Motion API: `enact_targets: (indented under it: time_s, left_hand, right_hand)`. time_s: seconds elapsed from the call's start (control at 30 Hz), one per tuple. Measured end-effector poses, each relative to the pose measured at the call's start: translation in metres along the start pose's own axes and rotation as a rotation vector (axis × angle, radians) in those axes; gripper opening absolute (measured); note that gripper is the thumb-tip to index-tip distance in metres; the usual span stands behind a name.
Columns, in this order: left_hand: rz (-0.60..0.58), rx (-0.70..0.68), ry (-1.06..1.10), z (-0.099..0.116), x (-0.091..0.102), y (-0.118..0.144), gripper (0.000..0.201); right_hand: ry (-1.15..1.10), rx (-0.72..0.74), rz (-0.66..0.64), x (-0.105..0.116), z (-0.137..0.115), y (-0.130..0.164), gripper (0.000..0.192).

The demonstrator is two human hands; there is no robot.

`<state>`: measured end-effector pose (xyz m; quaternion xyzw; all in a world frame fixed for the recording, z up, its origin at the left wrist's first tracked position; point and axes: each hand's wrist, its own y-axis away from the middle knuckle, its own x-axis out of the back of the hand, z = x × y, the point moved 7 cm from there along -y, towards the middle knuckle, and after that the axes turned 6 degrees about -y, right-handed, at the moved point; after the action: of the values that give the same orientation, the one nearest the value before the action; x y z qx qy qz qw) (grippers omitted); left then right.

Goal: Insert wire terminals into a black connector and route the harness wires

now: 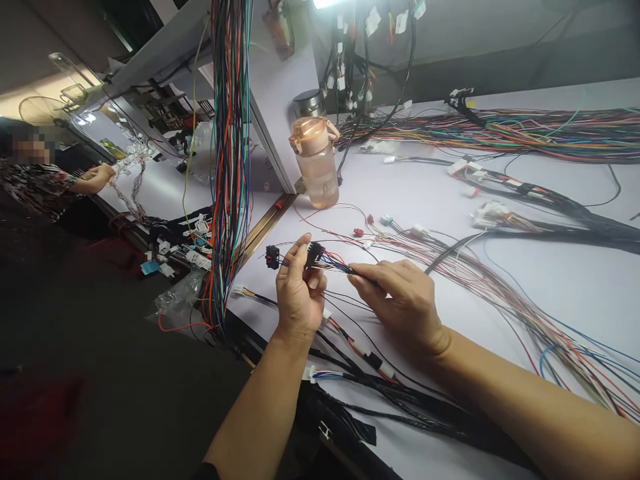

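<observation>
My left hand pinches a small black connector between thumb and fingers, just above the white table. A short fan of blue, red and black wires runs from that connector to my right hand, whose fingertips are closed on the wire ends. A second black connector hangs just left of my left hand. Both hands hover over black taped harness branches near the table's front edge.
A pink water bottle stands behind the hands. Coloured wire bundles hang at the left and lie across the back and right of the table. Another person's hand works at a far-left bench.
</observation>
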<state>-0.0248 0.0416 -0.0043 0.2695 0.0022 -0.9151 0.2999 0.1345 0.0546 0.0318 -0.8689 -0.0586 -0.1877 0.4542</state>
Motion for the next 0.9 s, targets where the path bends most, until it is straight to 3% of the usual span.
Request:
enact_targets:
  time_s: [0.57, 0.67, 0.77, 0.9]
  left_hand:
    - [0.055, -0.045, -0.026, 0.004, 0.003, 0.002, 0.028]
    - [0.074, -0.049, -0.014, 0.011, 0.002, 0.007, 0.028]
    - [0.016, -0.009, 0.032, 0.018, 0.002, 0.013, 0.033]
    - [0.044, 0.085, 0.071, 0.015, 0.016, 0.022, 0.028]
  right_hand:
    - [-0.043, -0.024, -0.017, -0.004, 0.002, 0.002, 0.009]
    - [-0.041, -0.059, -0.031, -0.005, 0.002, 0.000, 0.011]
    - [-0.064, -0.114, -0.003, -0.001, 0.001, -0.007, 0.014]
    - [-0.113, -0.234, 0.061, 0.013, 0.004, -0.028, 0.019]
